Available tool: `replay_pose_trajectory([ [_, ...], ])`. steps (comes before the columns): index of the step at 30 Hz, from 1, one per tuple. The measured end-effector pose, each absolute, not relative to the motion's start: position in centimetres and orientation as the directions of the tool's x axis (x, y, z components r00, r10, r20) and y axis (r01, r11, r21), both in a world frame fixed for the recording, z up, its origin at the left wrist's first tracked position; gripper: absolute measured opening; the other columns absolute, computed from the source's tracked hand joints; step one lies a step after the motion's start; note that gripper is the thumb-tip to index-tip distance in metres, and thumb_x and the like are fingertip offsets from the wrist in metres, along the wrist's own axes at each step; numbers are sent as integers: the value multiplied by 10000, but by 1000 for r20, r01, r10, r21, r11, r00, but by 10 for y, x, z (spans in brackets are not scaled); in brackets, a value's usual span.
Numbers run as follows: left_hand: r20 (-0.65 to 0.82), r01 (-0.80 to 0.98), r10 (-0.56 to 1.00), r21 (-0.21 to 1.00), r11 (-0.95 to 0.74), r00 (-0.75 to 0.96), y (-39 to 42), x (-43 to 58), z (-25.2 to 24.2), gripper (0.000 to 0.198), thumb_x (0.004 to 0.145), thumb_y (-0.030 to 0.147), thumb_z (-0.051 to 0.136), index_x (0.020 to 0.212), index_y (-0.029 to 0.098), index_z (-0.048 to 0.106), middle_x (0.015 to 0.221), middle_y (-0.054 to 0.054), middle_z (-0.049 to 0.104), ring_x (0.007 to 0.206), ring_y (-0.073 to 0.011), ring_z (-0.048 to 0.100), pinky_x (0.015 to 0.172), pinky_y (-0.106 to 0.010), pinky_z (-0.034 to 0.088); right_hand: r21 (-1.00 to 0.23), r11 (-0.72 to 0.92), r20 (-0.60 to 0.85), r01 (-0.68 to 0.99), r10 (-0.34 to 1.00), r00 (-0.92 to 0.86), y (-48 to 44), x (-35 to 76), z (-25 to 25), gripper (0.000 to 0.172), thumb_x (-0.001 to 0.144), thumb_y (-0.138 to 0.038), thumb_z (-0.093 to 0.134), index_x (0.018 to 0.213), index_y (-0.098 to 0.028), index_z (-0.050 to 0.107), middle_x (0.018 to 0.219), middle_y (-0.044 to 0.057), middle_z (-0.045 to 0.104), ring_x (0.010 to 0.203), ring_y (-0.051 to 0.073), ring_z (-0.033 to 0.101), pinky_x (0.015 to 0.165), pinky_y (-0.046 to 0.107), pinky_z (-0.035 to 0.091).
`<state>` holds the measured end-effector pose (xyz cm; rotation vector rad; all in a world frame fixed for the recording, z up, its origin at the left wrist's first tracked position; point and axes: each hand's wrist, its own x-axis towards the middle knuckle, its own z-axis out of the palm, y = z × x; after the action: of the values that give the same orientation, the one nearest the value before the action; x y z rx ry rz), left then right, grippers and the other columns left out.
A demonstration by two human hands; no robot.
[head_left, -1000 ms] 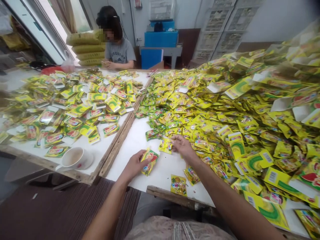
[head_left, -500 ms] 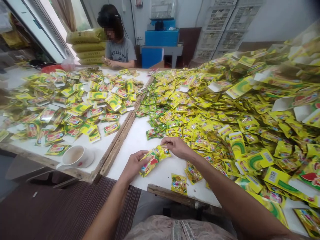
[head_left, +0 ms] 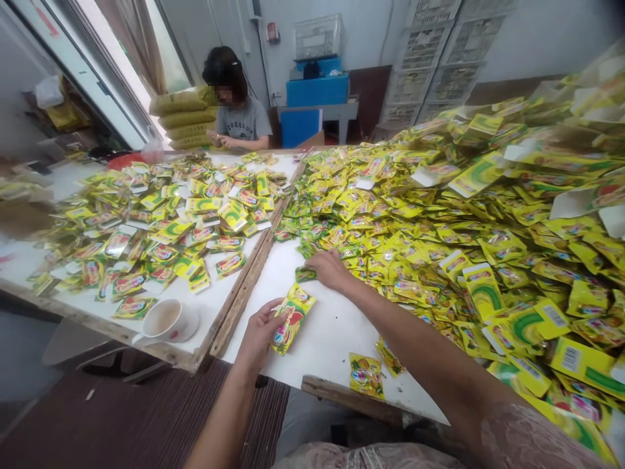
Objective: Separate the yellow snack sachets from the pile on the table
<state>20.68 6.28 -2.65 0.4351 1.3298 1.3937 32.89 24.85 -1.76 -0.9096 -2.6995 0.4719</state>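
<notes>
My left hand [head_left: 260, 331] is closed round a small yellow-and-green printed box [head_left: 293, 318] with a watermelon picture. It is tilted above the white tabletop [head_left: 322, 332]. My right hand [head_left: 329, 268] is a little farther off, at the near edge of a large heap of sachets [head_left: 390, 221]. Its fingers are pinched on a green sachet [head_left: 305, 275], partly hidden beneath them. Close to the front table edge lies a yellow sachet [head_left: 365, 374] with a pineapple picture, and another yellow sachet [head_left: 390, 357] is partly behind my right forearm.
Many printed boxes [head_left: 161, 251] are spread over the left table. A white cup [head_left: 170, 322] of pale brown drink stands at its front corner. Wooden edging [head_left: 244, 293] separates the tables. Across from me sits a person [head_left: 243, 120] beside stacked sacks [head_left: 188, 120]. Flat boxes [head_left: 481, 290] lie on the heap.
My right hand has left the box and moved away to a green sachet. The yellow sachet it held at the box's end no longer shows there. My left hand keeps the box.
</notes>
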Motion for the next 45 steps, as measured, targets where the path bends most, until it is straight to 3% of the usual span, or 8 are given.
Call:
replay_pose_trajectory([
  [6,-417,-422,831,872,250,-370,61,203,-30,627,523,343,815,1065,113,601,689,-43,709,591,-166,655,573,-247,494,-783,423,61,456,782,-620,230,368,-26,195,859,-204,445,963,-169,607,810,26,654,700,154,604,612,247,428],
  [12,-435,-422,829,864,274,-351,59,204,-32,586,527,330,814,1037,131,607,674,-24,707,591,-162,653,566,-244,495,-526,354,-70,773,888,-455,185,410,-30,151,792,-168,568,935,-177,613,881,77,638,800,201,584,661,276,397],
  [15,-431,-399,839,870,288,-333,58,206,-33,573,537,347,809,1031,137,609,658,-16,702,581,-156,645,556,-237,483,-397,532,93,748,834,-544,171,406,-32,123,858,-230,516,909,-184,619,947,83,614,869,199,565,720,281,401],
  [24,-454,-414,828,857,306,-329,57,210,-37,595,491,341,828,1010,129,629,680,-33,712,571,-155,641,558,-239,475,-249,810,70,531,562,-824,160,411,-46,231,824,-110,449,989,-148,605,964,120,631,895,225,551,817,352,410],
  [30,-417,-303,855,895,327,-308,57,214,-36,571,559,392,793,1037,126,629,696,-41,708,592,-163,643,561,-246,476,-915,197,-1,353,872,-490,171,405,-35,202,805,-334,511,923,-183,577,790,49,635,724,180,574,654,310,479],
  [34,-379,-306,890,904,299,-254,56,216,-35,558,602,400,769,1072,138,621,745,-45,713,626,-164,650,597,-253,489,-986,-93,-161,139,755,-636,175,395,-22,289,706,-438,611,782,-161,577,690,8,598,608,128,527,556,248,433],
  [41,-339,-285,932,913,294,-126,60,219,-30,508,628,328,764,1087,157,628,864,-52,721,718,-176,667,690,-270,505,-821,363,-36,441,737,-675,171,395,-14,192,764,-306,546,629,-179,597,532,-36,464,518,99,370,504,221,273],
  [45,-368,-295,924,898,326,-102,66,223,-28,537,589,299,790,1077,150,624,841,-57,726,683,-185,667,636,-272,509,-780,405,-10,477,754,-657,173,393,-7,137,750,-233,540,654,-183,624,553,-28,497,540,105,399,520,218,277],
])
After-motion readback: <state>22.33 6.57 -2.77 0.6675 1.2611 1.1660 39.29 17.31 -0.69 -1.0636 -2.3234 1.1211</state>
